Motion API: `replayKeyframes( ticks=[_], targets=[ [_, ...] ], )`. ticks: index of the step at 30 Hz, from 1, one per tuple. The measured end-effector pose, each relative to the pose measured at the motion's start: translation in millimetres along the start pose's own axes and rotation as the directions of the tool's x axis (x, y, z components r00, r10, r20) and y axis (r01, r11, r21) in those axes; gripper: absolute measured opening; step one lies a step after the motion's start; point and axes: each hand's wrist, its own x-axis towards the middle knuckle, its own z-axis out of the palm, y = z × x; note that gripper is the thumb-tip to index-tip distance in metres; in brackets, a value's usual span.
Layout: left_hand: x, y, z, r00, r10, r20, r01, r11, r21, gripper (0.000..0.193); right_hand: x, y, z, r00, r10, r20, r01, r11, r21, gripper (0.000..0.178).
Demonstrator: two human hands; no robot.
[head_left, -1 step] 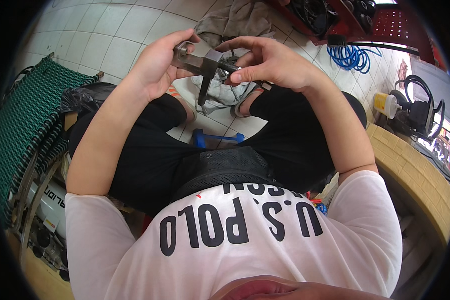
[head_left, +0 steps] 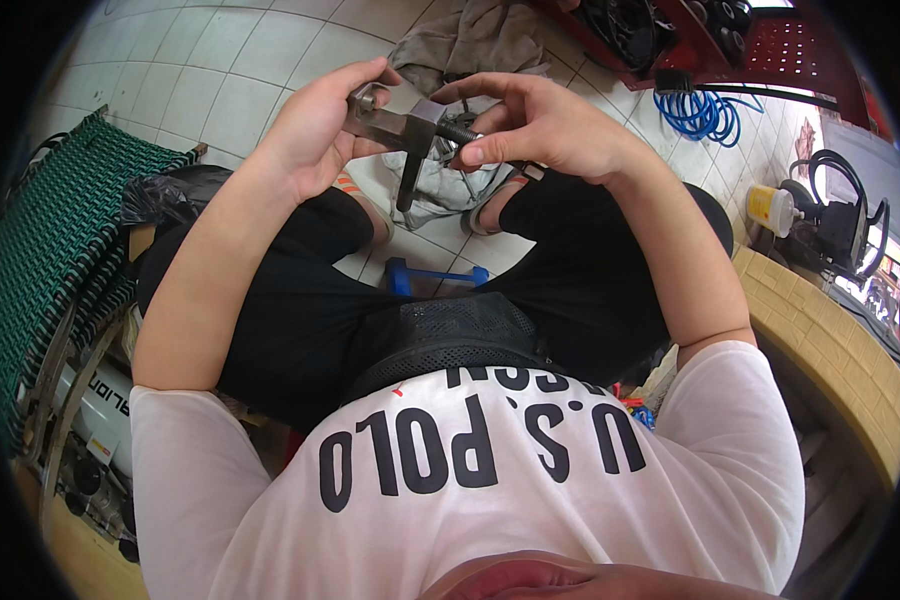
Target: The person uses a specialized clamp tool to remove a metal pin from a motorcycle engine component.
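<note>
Above the floor in front of my knees, both hands hold a dark metal screw-press tool [head_left: 422,122] with a squared frame and a bar pointing down. My left hand [head_left: 310,135] is closed round the left end of its frame, thumb along the far side. On the other side, my right hand [head_left: 560,125] has thumb and fingers round the threaded bolt [head_left: 455,132] that runs into the frame. The bolt's hex end [head_left: 534,171] sticks out below the right hand. My palms hide part of the tool.
Crumpled grey cloth [head_left: 475,45] lies beyond my hands, and a blue frame [head_left: 440,276] stands between my feet. A green woven cot [head_left: 90,190] and black plastic bag [head_left: 175,195] are left. Right are a red cart [head_left: 790,65], coiled blue hose [head_left: 695,115] and tan ledge [head_left: 820,335].
</note>
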Motion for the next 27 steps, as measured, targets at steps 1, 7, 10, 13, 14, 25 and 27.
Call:
replayKeyframes(
  ticks=[1,7,10,13,14,25,27],
  targets=[
    [0,0,0,1.000,0.000,0.000,0.000,1.000,0.000,0.028,0,1,0,1.000,-0.001,0.008,0.000,0.999,0.047,0.071],
    [1,0,-3,1.000,-0.004,0.029,0.003,1.000,0.014,0.032,1,3,0,1.000,-0.007,0.014,0.006,0.995,0.100,0.068],
    [0,1,-2,1.000,0.010,0.019,-0.011,1.000,0.022,0.035,3,6,-1,1.000,-0.018,0.008,0.017,0.995,0.101,0.068],
    [-3,0,6,0.997,0.027,-0.065,-0.026,1.000,0.017,0.039,8,16,3,0.988,-0.118,-0.097,0.123,0.991,0.045,0.067],
    [-4,0,10,0.998,0.040,-0.057,-0.039,0.999,0.029,0.040,11,17,5,0.959,-0.212,-0.188,0.212,0.977,-0.020,0.064],
    [-4,-28,25,0.996,0.024,-0.083,-0.013,0.992,0.124,0.038,10,5,32,0.893,-0.422,-0.159,0.321,0.842,-0.433,0.053],
    [-6,-28,27,0.996,0.017,-0.088,-0.005,0.991,0.133,0.038,7,4,33,0.913,-0.374,-0.164,0.278,0.864,-0.420,0.054]
  ],
)
